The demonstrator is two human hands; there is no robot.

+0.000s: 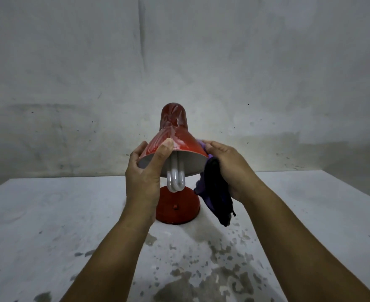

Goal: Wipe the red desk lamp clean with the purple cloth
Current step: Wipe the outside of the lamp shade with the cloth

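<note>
The left hand [146, 168] is gripping the rim of the red desk lamp [175, 140] shade, while the right hand [227, 166] is pressing the bunched purple cloth [214, 192] against the shade's right edge, long tail hanging down beside it.

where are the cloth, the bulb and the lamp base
cloth [218, 192], head view, on the dark fold hanging below the right hand
bulb [175, 179], head view, on the white tube's lower bend
lamp base [179, 208], head view, on its red dome

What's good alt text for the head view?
Left hand steadies a red lamp's shade while the right hand presses a purple cloth to its right side. The lamp's base sits on a stained grey table.
</note>
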